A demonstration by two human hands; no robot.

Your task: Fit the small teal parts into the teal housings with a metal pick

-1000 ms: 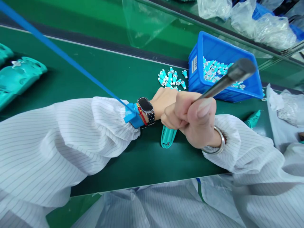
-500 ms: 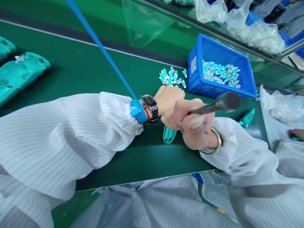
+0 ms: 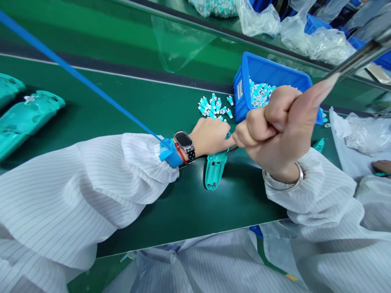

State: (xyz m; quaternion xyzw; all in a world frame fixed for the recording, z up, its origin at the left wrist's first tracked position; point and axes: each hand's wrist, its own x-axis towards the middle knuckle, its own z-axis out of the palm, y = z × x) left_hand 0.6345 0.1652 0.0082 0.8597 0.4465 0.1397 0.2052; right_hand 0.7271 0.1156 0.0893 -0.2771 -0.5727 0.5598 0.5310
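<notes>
Two hands are recorded in the head view, both held low over a green conveyor surface (image 3: pixel 146 219). The left hand (image 3: pixel 209 137) is laid back upward, with its fingertips hidden behind the right hand, so whether anything is gripped by it cannot be determined. The right hand (image 3: pixel 275 126) is closed in a tight fist around a slim dark screwdriver (image 3: pixel 360 57), and the tip is seen emerging below the little finger, just above an elongated teal plastic housing (image 3: pixel 214 173). That housing is lying open side up on the surface, directly below the hands, with its upper end partly hidden by them; contact with the tip cannot be confirmed.

As for progress, one housing is shown under work, and its closure is not evident. Small teal-and-white parts (image 3: pixel 212 106) are heaped loose just beside a blue plastic bin (image 3: pixel 241 95), in which many more are held. Teal moulded covers (image 3: pixel 27 114) are laid at the far left, well apart from the hands. A blue wrist strap (image 3: pixel 171 154) is worn on the left wrist. Another person's hand (image 3: pixel 384 166) is noted at the right edge, well apart.
</notes>
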